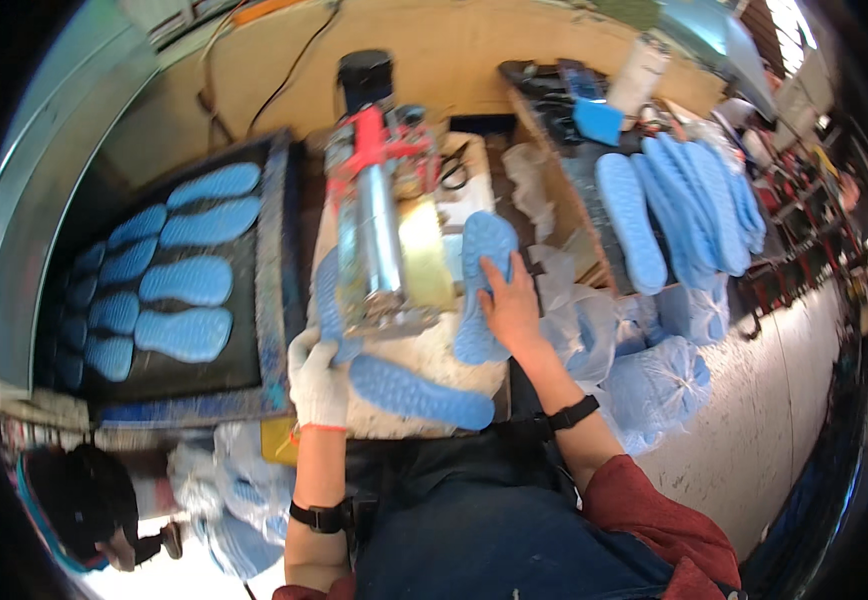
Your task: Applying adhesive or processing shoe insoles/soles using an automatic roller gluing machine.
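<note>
Guessing I'm mid-batch: the left tray point(276, 260) is holding loose insoles point(186, 333), the machine point(379, 230) is standing right of it, a pile point(694, 205) is sitting far right. Three are lying unstacked: right insole point(489, 235) under my spread-open right hand point(516, 305), left insole point(330, 300) against my curled left hand point(317, 380) (can't tell if gripping), near insole point(419, 395) untouched.

Both arms are extended forward. Left forearm point(316, 475) is held nearly straight ahead; left hand point(318, 378) is covered by a white glove, fingers partly bent, grip tightness not shown. Right forearm point(552, 385) is angled inward; right hand point(514, 306) is left bare, back turned up, fingers spread. 2 black bands point(573, 412) are worn, 1 per forearm. Right upper arm is covered by a red sleeve point(654, 510).
</note>
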`<state>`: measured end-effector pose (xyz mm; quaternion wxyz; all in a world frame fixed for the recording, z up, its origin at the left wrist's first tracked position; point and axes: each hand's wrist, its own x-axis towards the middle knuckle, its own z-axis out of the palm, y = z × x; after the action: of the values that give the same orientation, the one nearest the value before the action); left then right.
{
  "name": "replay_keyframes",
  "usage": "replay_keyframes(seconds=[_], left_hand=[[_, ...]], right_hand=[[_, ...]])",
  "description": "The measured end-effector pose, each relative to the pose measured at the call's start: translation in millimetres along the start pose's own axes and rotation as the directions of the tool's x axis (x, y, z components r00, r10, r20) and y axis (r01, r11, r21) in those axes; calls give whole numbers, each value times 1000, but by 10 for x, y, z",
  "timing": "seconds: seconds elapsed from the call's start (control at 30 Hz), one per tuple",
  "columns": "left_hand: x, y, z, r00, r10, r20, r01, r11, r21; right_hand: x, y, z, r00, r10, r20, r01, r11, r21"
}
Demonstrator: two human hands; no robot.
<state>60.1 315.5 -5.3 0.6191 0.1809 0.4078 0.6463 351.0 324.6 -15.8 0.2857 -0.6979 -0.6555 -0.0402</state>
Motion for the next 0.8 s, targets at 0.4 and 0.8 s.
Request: replay_keyframes(seconds=[0.4, 0.8], left_hand=[[-343, 180, -86, 999, -23, -34, 24, 999, 27], [-409, 183, -46, 999, 7, -52, -6, 1000, 25]], right_hand=[[183, 193, 114, 967, 116, 227, -209, 869, 449], [186, 216, 331, 990, 2, -139, -4, 1000, -12]])
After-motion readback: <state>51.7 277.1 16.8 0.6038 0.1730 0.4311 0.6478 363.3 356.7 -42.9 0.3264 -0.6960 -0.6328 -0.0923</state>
